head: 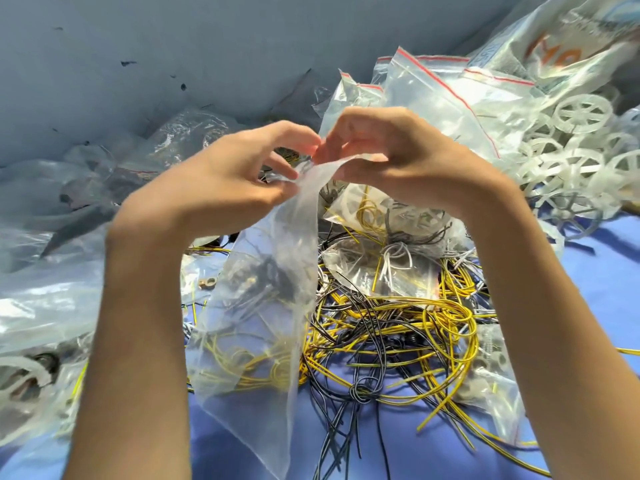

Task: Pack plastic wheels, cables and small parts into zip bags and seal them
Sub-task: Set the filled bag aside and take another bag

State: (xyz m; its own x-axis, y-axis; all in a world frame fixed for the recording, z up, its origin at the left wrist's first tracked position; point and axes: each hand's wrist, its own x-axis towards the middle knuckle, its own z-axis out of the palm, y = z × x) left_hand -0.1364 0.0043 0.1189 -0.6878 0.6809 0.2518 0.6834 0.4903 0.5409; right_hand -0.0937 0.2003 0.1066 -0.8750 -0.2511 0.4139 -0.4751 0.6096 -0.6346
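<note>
- The blue surface (433, 455) carries everything.
- A tangle of yellow and dark cables (398, 327) sprawls at centre, beneath the hands.
- White plastic wheels (571, 157) heap at far right (beside red-striped bags (433, 88)).
- A clear zip bag (263, 306) hangs above the cables.
- The left hand (242, 171) and right hand (398, 157) each pinch its top edge, fingertips nearly meeting.

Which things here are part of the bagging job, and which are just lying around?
Job: clear zip bag, its mouth pinched by left hand and right hand; loose cables; plastic wheels.
Lying about: printed sack; filled bags at left; blue table cover.
</note>
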